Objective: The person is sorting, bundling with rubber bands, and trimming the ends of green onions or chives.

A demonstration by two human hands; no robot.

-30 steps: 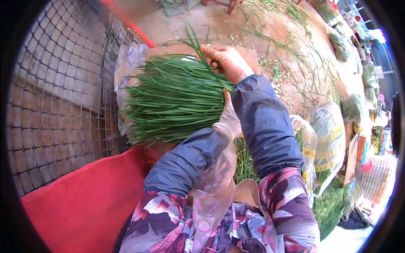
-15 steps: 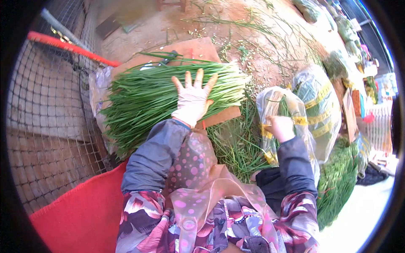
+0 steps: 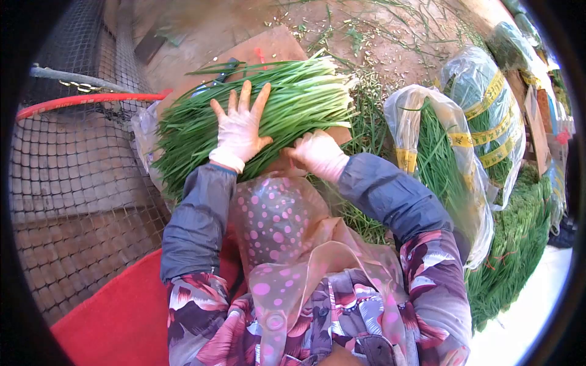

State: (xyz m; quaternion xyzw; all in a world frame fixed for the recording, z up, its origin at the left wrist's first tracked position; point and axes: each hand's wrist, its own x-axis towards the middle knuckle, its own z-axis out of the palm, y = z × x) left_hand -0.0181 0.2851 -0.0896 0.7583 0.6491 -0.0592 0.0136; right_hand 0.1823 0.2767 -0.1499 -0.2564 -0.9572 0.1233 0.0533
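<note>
Left hand (image 3: 239,129): gloved, laid flat with fingers spread on top of the bundle of garlic chives (image 3: 262,113), pressing, not gripping. Right hand (image 3: 317,154): gloved, curled against the near edge of the same bundle, close to its pale cut ends; whether anything is clasped under the fingers cannot be told. Bundle lying across a cardboard sheet (image 3: 268,49) on the dirt ground (image 3: 390,43), leaf tips toward the wire mesh fence (image 3: 79,183), a clear plastic sheet (image 3: 143,131) under the tips. Loose chives (image 3: 360,128) just beside the cut ends. Two taped plastic bags of greens (image 3: 455,152) to the right, near the right sleeve. Red cloth (image 3: 116,311) at lower left.
</note>
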